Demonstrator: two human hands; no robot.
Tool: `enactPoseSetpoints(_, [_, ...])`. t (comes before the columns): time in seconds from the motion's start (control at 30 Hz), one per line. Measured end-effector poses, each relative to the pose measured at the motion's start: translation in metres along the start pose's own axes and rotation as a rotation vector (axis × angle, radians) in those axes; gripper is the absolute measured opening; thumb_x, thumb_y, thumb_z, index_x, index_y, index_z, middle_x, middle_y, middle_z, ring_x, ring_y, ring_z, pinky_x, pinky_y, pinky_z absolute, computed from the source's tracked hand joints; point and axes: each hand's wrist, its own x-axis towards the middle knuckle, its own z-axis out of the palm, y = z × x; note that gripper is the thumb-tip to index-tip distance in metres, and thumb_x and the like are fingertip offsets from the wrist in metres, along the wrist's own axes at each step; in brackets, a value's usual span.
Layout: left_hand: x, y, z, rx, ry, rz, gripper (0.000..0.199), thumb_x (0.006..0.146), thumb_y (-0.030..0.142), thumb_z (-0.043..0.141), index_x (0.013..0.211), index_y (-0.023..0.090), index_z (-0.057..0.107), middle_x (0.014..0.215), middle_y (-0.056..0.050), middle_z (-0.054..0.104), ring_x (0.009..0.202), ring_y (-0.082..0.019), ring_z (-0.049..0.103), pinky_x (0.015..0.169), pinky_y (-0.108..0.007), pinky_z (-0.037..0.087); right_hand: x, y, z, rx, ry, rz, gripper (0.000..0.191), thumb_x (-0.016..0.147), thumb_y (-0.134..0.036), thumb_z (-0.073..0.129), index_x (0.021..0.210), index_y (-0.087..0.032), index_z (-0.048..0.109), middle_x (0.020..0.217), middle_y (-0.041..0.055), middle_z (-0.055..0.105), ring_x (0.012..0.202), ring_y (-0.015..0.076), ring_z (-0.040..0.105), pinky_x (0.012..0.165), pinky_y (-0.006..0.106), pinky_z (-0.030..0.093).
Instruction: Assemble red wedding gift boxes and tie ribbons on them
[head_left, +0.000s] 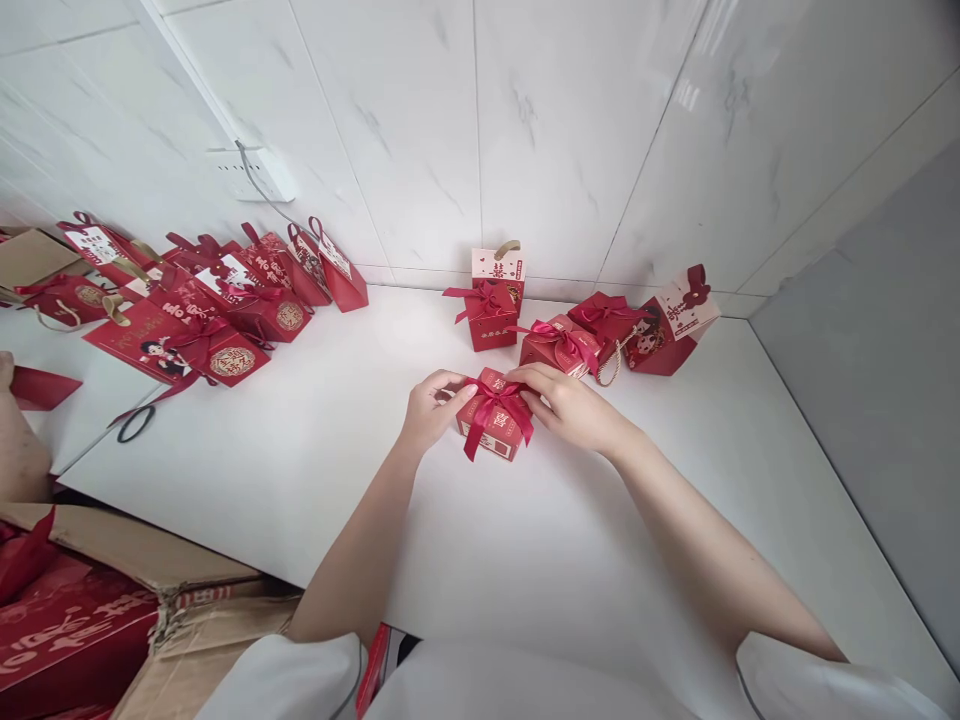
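A small red gift box [491, 444] with gold lettering stands on the white table in front of me. Across its top lies a dark pink ribbon [501, 402] tied in a bow, two tails hanging over the front. My left hand [435, 408] is at the box's left side, thumb and index finger pinched at the left loop of the bow. From the right, my right hand [574, 408] reaches over the upper right corner with bent fingers at the right loop; its fingertips are partly hidden.
Just behind stand more red boxes with bows [559, 345], and a triangular box [667, 325] further right. Several red boxes [229, 355] crowd the left back. A black ring [136, 423] lies at left. An open carton [105, 545] is lower left, near another person's arm [19, 450].
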Motion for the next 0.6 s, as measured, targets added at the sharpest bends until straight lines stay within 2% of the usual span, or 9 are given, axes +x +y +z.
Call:
enactPoseSetpoints(0.1, [-0.001,0.004,-0.001,-0.023,0.003,0.011,0.025,0.080,0.042,0.068,0.079,0.018,0.066,0.084,-0.003,0.064,0.070,-0.014,0.060,0.058,-0.026,0.049,-0.002,0.002,-0.003,-0.136,0.015,-0.013,0.035,0.094,-0.012,0.040,0.121,-0.024,0.058,0.113,0.0079,0.065,0.099,0.0225,0.063,0.076,0.035,0.054])
enactPoseSetpoints(0.17, [-0.002,0.006,-0.002,-0.046,-0.003,-0.005,0.024,0.080,0.042,0.067,0.078,0.018,0.064,0.079,-0.002,0.064,0.066,-0.013,0.060,0.057,-0.025,0.048,-0.003,0.005,-0.003,-0.239,0.030,-0.037,0.033,0.094,-0.012,0.040,0.115,-0.023,0.063,0.106,0.0088,0.067,0.095,0.0233,0.064,0.072,0.035,0.052])
enactPoseSetpoints(0.3, [-0.002,0.007,-0.003,-0.055,-0.003,-0.030,0.024,0.082,0.042,0.065,0.078,0.017,0.063,0.076,-0.001,0.063,0.064,-0.013,0.059,0.058,-0.027,0.048,-0.003,0.006,-0.005,-0.295,0.067,-0.102,0.029,0.094,-0.014,0.042,0.109,-0.023,0.066,0.104,0.0103,0.067,0.097,0.0250,0.062,0.081,0.039,0.050])
enactPoseSetpoints(0.43, [-0.003,0.010,-0.004,0.058,0.020,0.037,0.022,0.083,0.040,0.064,0.078,0.018,0.063,0.083,-0.001,0.063,0.073,-0.013,0.058,0.068,-0.027,0.047,-0.002,-0.002,-0.005,-0.240,0.099,-0.112,0.023,0.093,-0.023,0.049,0.112,-0.024,0.063,0.123,0.0107,0.060,0.115,0.0289,0.055,0.096,0.048,0.044])
enactPoseSetpoints(0.6, [-0.006,0.013,0.000,0.163,0.022,0.130,0.021,0.082,0.039,0.065,0.077,0.020,0.061,0.079,0.001,0.060,0.076,-0.013,0.057,0.074,-0.028,0.045,0.002,-0.014,0.016,0.009,0.211,0.040,0.016,0.093,-0.029,0.052,0.104,-0.024,0.063,0.131,0.0092,0.054,0.122,0.0268,0.050,0.102,0.047,0.042])
